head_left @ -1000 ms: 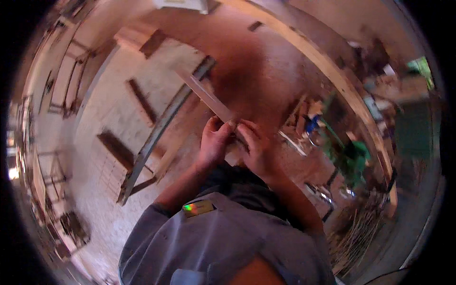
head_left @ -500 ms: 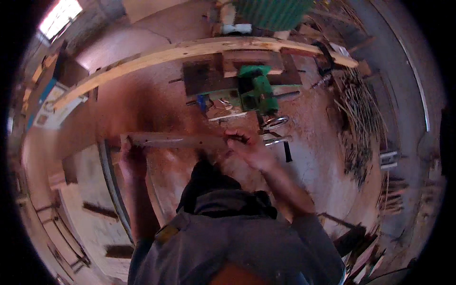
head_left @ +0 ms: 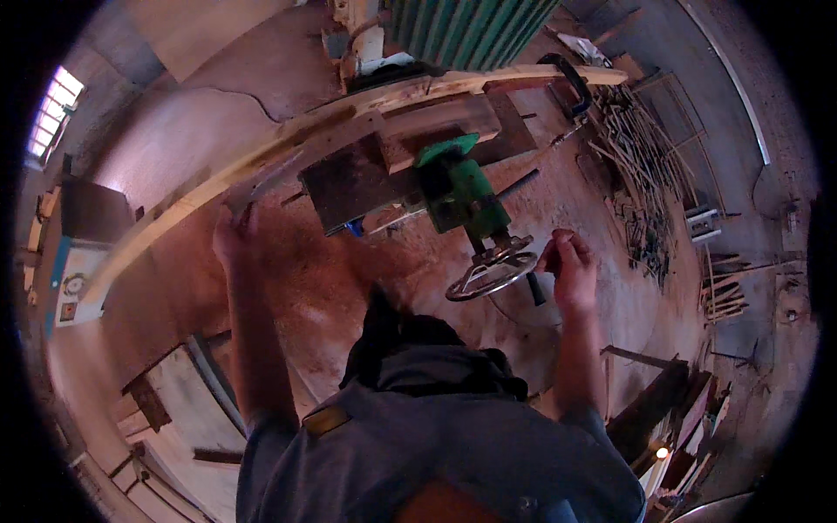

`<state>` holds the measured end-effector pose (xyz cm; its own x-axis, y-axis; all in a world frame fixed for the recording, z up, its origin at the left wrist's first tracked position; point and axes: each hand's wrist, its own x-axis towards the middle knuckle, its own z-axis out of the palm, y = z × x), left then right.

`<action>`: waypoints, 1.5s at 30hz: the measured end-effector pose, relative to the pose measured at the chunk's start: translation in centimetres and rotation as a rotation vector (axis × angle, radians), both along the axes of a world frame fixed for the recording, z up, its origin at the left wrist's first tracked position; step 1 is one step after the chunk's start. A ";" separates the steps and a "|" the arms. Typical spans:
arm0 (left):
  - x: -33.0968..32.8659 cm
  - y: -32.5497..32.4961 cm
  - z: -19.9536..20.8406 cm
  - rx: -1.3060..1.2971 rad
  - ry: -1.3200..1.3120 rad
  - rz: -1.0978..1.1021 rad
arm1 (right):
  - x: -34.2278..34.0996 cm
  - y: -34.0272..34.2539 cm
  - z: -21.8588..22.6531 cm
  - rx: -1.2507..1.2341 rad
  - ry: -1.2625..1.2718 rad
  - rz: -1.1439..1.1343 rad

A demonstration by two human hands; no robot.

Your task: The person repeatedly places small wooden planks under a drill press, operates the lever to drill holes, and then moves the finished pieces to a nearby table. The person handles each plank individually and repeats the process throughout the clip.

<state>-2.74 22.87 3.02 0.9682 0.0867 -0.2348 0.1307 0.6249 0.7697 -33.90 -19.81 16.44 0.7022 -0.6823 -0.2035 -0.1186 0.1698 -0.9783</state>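
Observation:
At the left my left hand (head_left: pixel 237 237) is closed on the near end of a wooden strip (head_left: pixel 277 177), blurred by motion. The strip slants away to the right, toward the dark flat table (head_left: pixel 347 190) of a vise-like green machine (head_left: pixel 471 193). My right hand (head_left: pixel 572 268) is raised just right of the machine's shiny metal handwheel (head_left: pixel 491 277), apart from its rim. Its fingers are loosely bent, the thumb stands off from them, and nothing shows between them. Beneath the hand is the wheel's black handle (head_left: pixel 535 289). A wooden block (head_left: pixel 443 131) lies behind the green part.
A long pale beam (head_left: pixel 200 187) crosses behind the machine, with a black clamp (head_left: pixel 571 85) near its right end. Green corrugated sheet (head_left: pixel 471 33) stands beyond. Thin sticks (head_left: pixel 645 183) are heaped at right; a white-fronted box (head_left: pixel 78 283) is at left. Sawdust covers the floor.
My right hand has let go of the strip and moved right, beside the handwheel. My left hand has carried the strip forward, its far end now toward the machine. The view has turned.

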 end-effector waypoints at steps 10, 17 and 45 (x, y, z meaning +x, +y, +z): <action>4.9 -7.0 -2.1 -0.124 0.104 -0.016 | -2.4 0.3 -2.6 0.062 0.229 -0.202; 6.4 -11.3 -2.7 0.074 0.257 -0.350 | -0.3 -1.6 -2.2 0.085 0.202 -0.163; 3.8 -22.5 1.6 0.652 0.154 -0.494 | 14.8 -6.6 -4.3 2.176 -0.566 -0.323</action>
<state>1.10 0.38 4.58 0.8916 -0.1755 -0.4175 0.4062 -0.0975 0.9086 -19.05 -26.43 12.16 0.8852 0.1551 -0.4387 0.2552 0.6266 0.7364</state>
